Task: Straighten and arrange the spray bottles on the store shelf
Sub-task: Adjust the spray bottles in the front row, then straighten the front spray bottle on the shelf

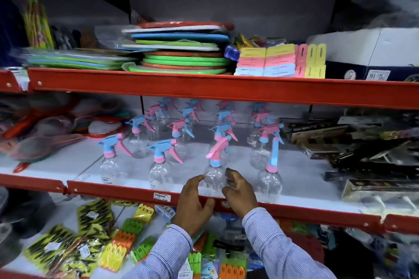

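Our left hand (194, 197) and right hand (238, 190) sit on either side of the front clear bottle (214, 176), the one with the pink trigger and blue collar. Both hands are open, fingers curled and apart. Whether any fingertip touches the plastic we cannot tell, because the bottle is see-through and the picture is soft there. We judge that we are either about to turn it or letting it go.

That bottle stands at the front edge of the white shelf (74, 161), just behind the red lip (136, 190). The other bottles stand in rows behind it and to both sides. One to its left (162, 165) and one to its right (271, 172) stand at the same front line, near but apart.

The risks we see from here:
- The bottle looks empty and light, so an uneven nudge from one hand could tip it over the red lip onto the packets below.
- Its trigger leans up and back toward the bottle behind it (223, 131). If we twist it quickly, the trigger may hook that nozzle and topple part of the row.
- A sleeve (267, 233) sweeping sideways could clip the bottle to the right.
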The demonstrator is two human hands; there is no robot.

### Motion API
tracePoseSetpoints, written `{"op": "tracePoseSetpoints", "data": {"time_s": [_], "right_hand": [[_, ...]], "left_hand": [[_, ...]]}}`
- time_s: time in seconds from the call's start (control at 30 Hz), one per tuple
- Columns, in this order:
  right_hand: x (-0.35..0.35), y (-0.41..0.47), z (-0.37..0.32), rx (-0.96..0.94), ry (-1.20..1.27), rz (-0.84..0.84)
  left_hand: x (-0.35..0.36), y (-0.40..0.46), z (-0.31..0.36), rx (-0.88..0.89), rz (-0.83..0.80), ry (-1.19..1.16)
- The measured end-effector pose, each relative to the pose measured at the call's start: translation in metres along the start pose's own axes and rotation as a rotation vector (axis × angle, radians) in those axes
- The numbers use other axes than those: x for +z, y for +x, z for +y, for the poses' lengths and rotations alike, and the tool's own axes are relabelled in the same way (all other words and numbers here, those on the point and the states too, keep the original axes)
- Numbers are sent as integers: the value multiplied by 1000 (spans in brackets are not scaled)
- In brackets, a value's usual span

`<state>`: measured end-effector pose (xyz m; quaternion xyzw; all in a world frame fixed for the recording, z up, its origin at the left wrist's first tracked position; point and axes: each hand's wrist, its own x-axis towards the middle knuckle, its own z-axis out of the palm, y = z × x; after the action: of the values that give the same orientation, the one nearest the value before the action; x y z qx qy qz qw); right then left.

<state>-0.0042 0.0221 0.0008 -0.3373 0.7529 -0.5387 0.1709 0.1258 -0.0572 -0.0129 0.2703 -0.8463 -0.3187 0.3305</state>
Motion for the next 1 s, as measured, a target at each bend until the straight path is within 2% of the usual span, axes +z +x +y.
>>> {"op": "tracePoseSetpoints", "data": {"time_s": [0.43,0.7,0.8,1.0], "right_hand": [[1,-10,2,-7,16,94],[3,-9,6,-20,27,114],[2,-14,7,-59,28,133],[-15,-44,17,-280,-106,314]], "left_hand": [[-2,21,3,-76,-117,73],[1,25,-1,-81,-125,58],[-1,19,-5,-37,-95,57],[-2,-3,-8,210,95,121]]}}
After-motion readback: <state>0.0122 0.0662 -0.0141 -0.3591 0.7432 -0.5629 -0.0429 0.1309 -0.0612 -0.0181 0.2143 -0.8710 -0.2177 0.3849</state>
